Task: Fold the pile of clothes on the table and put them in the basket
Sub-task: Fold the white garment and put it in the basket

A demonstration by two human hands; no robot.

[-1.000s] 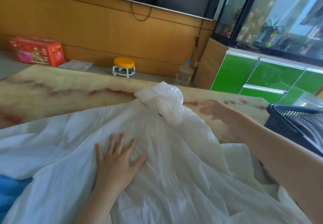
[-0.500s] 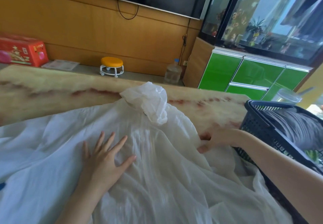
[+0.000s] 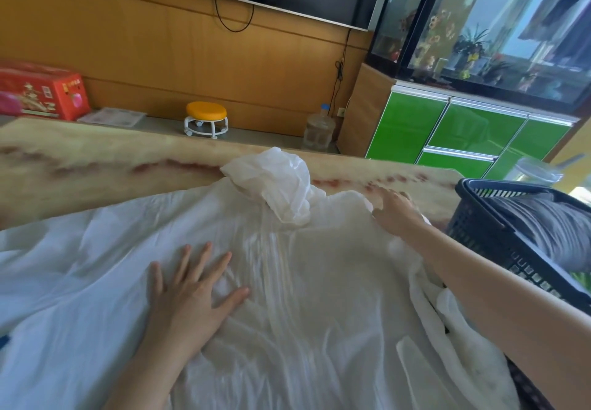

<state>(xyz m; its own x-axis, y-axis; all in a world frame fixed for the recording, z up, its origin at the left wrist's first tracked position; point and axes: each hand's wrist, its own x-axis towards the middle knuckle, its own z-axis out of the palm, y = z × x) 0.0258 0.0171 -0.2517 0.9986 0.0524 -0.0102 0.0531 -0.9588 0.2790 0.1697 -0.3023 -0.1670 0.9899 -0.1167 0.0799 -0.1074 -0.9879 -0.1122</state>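
Observation:
A thin white hooded garment [image 3: 303, 281] lies spread over the marble-patterned table [image 3: 96, 160], its crumpled hood [image 3: 275, 186] bunched at the far side. My left hand [image 3: 188, 294] presses flat on the cloth with fingers spread. My right hand [image 3: 395, 211] rests palm down on the garment's right shoulder near the far edge, fingers loosely apart, holding nothing that I can see. A dark blue plastic basket [image 3: 492, 234] stands at the right, with a grey folded garment [image 3: 550, 230] inside it.
Beyond the table are a small orange stool on wheels [image 3: 206, 118], a water jug [image 3: 319, 131], a red box [image 3: 41, 90] and a green cabinet [image 3: 463, 134] under a fish tank. A clear lidded jar [image 3: 537, 171] stands behind the basket.
My right hand moved from the table by the basket up and left onto the garment's right shoulder. The left hand stays pressed flat. The view shifted slightly.

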